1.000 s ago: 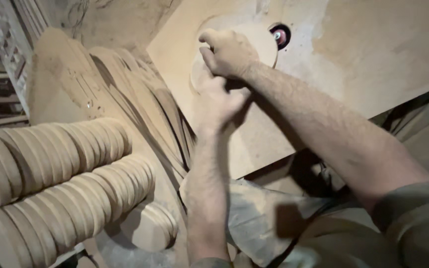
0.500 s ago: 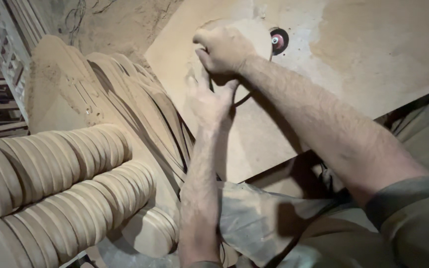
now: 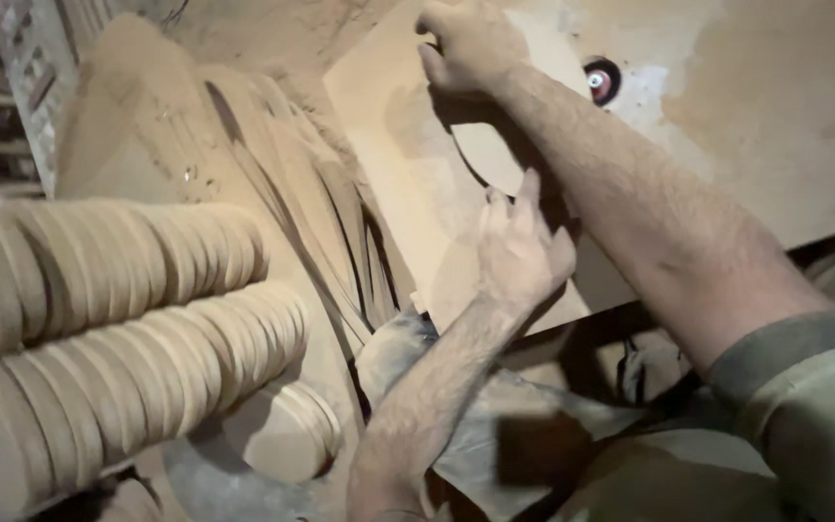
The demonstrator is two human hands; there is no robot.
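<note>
1. Round wooden disc point(image 3: 495, 155) is lying flat on the tilted board table point(image 3: 746, 126), far centre of the scene, just left of the red spindle point(image 3: 599, 80). Only part of the disc is showing; arm and hand are covering the rest.
2. Right hand point(image 3: 471, 43) is sitting on the disc's far edge, fingers curled and bunched together, pressing down on it. Whether it's clamping the rim or just pushing from above, cannot tell.
3. Left hand point(image 3: 519, 251) is hovering at the disc's near edge, fingers loosely spread and pointing up toward the far side, gripping nothing. Fingertips are just at the disc; actual contact is unclear.
4. Right forearm is crossing diagonally from the near right up to the disc, casting a shadow on the board.
5. Red spindle is poking through a dark hole in the board, just right of the right wrist.
6. Left of the board, a bunch of thin curved wooden slats point(image 3: 331, 222) is leaning on edge, fanned out.
7. Further left, two rows of stacked discs point(image 3: 108, 329) are lying on their sides, one row above the other, faces toward the camera's left.
8. A few loose discs point(image 3: 287, 435) are resting near the lower row's right end.
9. Everything is coated in pale sawdust.
10. Crumpled grey sheet point(image 3: 475, 425) is sitting under the left forearm, near centre.
</note>
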